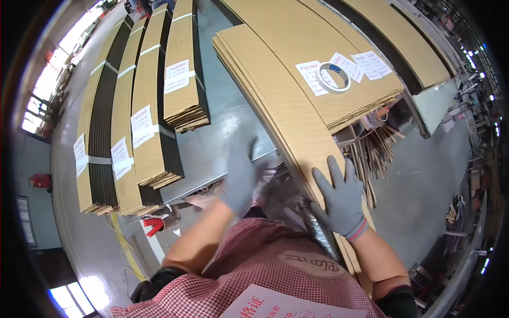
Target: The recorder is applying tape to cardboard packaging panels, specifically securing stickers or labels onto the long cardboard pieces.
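head: right hand [340, 200] palm-down on cardboard [289, 106]

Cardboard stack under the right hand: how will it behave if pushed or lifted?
The cardboard stack probably won't roll, since it lies flat. Its layers may slide apart, as they look unstrapped. Lifted by one end, it might sag, being long and thin-layered.

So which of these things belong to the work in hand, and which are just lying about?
Likely in use:
cardboard stack under the gloved right hand
strapped cardboard bundles with paper slips
white tape roll and loose papers on the wider cardboard

Seemingly just lying about:
red object at lower left
thin strips beyond the right hand
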`<state>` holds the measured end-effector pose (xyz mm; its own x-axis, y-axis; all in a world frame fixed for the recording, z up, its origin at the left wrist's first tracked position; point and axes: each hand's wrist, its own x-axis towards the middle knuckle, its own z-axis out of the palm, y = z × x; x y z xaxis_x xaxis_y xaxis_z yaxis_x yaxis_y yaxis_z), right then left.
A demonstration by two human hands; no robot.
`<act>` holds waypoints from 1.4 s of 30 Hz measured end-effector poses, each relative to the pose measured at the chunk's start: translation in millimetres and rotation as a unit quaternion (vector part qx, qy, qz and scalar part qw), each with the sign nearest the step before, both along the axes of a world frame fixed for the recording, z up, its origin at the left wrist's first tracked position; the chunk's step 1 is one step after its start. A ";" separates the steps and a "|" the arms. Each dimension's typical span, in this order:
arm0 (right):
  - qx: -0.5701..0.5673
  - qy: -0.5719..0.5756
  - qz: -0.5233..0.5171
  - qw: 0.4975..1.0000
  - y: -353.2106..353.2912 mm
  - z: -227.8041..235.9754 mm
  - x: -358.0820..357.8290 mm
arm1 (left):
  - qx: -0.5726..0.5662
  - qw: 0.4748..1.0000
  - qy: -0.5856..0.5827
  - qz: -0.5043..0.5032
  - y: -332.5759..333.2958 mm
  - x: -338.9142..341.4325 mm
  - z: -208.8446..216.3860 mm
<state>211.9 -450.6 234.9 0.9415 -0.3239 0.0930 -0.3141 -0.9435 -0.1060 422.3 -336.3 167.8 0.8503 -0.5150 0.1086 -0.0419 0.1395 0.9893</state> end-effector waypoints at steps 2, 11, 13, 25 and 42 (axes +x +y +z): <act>0.001 -0.006 -0.003 1.000 -0.6 -0.9 -3.4 | 0.402 0.777 -0.481 0.055 7.6 88.1 49.0; -0.002 -0.020 -0.004 1.000 0.3 2.5 2.4 | 0.632 0.684 -0.354 0.084 13.9 147.7 54.8; -0.009 -0.033 0.006 0.999 -0.6 1.6 2.2 | 0.523 0.729 -0.442 0.011 16.7 122.6 40.2; 0.008 -0.037 0.012 0.999 -5.7 10.1 4.5 | 0.261 0.811 -0.523 0.007 20.4 34.5 55.3; 0.068 -0.163 0.245 0.953 -98.4 67.1 65.4 | 0.076 0.966 0.103 -0.223 15.9 -27.6 90.7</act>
<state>277.4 -549.0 302.0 0.9114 0.1180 0.3943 0.2320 -0.9387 -0.2552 394.8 -320.4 258.5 0.5359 -0.8318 -0.1448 0.1896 -0.0486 0.9807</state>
